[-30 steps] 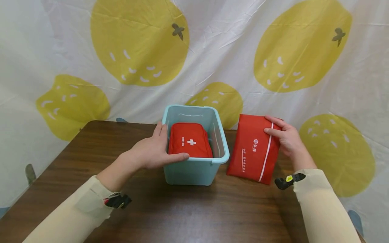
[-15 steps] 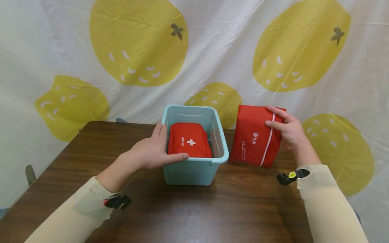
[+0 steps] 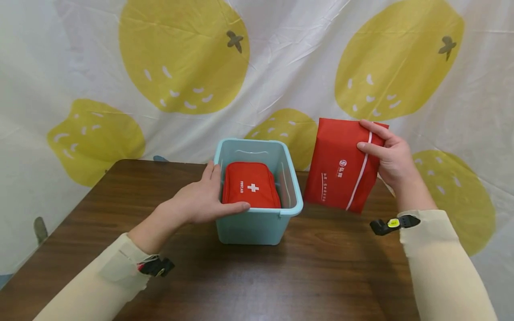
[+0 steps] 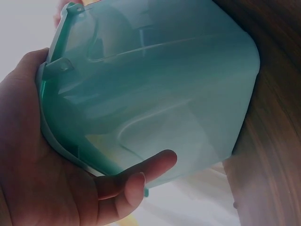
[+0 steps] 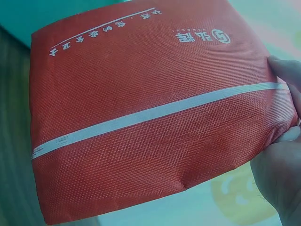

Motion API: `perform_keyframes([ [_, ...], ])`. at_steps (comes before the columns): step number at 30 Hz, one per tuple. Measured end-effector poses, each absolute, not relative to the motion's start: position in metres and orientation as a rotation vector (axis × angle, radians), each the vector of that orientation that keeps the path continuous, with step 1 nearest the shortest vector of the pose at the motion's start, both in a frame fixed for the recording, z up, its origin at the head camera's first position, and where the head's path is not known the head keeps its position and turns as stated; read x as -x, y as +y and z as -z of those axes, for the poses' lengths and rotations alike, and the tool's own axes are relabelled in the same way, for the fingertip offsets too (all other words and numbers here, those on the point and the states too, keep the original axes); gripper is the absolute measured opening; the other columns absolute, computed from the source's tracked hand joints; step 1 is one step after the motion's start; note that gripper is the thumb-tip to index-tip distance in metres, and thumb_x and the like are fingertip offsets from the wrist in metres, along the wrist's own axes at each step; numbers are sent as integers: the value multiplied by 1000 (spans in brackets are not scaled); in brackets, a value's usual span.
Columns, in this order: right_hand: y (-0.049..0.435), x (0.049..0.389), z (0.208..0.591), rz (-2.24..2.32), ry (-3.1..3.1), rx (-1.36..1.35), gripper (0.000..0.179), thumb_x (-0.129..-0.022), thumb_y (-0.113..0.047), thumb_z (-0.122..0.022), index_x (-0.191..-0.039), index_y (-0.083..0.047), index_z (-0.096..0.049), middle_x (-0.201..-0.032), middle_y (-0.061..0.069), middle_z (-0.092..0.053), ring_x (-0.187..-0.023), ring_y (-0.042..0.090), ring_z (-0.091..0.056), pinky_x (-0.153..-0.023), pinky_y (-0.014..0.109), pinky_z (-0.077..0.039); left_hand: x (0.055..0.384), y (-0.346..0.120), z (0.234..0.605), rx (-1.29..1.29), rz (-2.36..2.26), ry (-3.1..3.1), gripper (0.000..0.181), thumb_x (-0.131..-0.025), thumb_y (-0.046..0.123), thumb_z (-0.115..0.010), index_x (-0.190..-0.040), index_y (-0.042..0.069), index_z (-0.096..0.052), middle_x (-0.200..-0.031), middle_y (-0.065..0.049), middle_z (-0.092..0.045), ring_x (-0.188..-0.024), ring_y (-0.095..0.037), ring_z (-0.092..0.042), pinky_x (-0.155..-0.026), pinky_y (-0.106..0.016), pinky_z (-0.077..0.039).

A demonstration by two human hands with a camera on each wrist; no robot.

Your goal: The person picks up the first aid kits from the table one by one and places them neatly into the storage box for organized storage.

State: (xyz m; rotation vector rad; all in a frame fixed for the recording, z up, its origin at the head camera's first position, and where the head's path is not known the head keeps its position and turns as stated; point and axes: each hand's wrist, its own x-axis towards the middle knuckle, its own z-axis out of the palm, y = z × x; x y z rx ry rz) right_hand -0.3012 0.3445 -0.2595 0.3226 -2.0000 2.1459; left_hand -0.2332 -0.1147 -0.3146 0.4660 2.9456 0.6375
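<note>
A light blue plastic bin [image 3: 253,227] stands upright on the table. Inside lies a red first aid bag [image 3: 254,176] with a white cross, its top just below the rim. My left hand [image 3: 194,200] rests against the bin's near left corner, thumb along the front rim and fingers stretched along the left side. In the left wrist view those fingers [image 4: 157,165] lie against the outer wall. On the right, my right hand [image 3: 395,162] pinches the upper right edge of a flat red fabric pouch [image 3: 335,162] with a white stripe and lettering. It hangs tilted, right of the bin.
Brown wood-patterned table [image 3: 257,285] lies beneath everything. A white curtain [image 3: 289,67] printed with yellow lemons hangs behind its back edge. Each wrist carries a small black strapped device, such as the right camera [image 3: 391,225].
My right hand has raised the red pouch and shifted slightly to the right, so its lower edge sits higher. The left hand and the bin have stayed put.
</note>
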Motion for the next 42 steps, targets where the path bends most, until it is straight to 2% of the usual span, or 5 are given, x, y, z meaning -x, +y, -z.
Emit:
perform_keyframes([
  [6, 339, 299, 241, -2169, -1902, -431, 56, -101, 4, -72, -152, -19, -68, -147, 1, -54, -126, 19, -60, -82, 27, -66, 232, -116, 314, -473, -626, 2954, 136, -86, 87, -64, -175, 4, -4, -183, -21, -7, -111, -34, -71, -92, -49, -65],
  [16, 333, 297, 222, -2158, -1862, -447, 60, -100, 3, -74, -156, -17, -64, -148, 1, -54, -131, 21, -56, -81, 27, -66, 233, -114, 314, -471, -613, 2947, 136, -86, 88, -63, -175, 1, -6, -183, -22, -6, -119, -37, -70, -93, -50, -65],
  [28, 321, 291, 198, -2183, -1719, -556, 58, -97, 11, -73, -151, -10, -68, -144, 5, -61, -126, 22, -62, -82, 29, -67, 231, -113, 314, -491, -585, 2983, 135, -87, 88, -60, -174, 0, -8, -183, -21, -7, -113, -36, -72, -94, -50, -64],
  [33, 311, 289, 184, -2196, -1634, -608, 57, -96, 14, -73, -149, -6, -68, -144, 8, -63, -126, 24, -62, -83, 29, -67, 231, -113, 315, -492, -590, 2985, 135, -87, 88, -60, -174, 0, -7, -183, -22, -7, -117, -37, -72, -96, -52, -64],
  [42, 294, 289, 164, -2228, -1588, -598, 57, -93, 13, -77, -147, -6, -70, -145, 9, -60, -126, 24, -62, -83, 30, -67, 231, -114, 315, -492, -588, 2982, 135, -88, 88, -60, -174, -2, -8, -183, -24, -5, -123, -41, -71, -98, -52, -63],
])
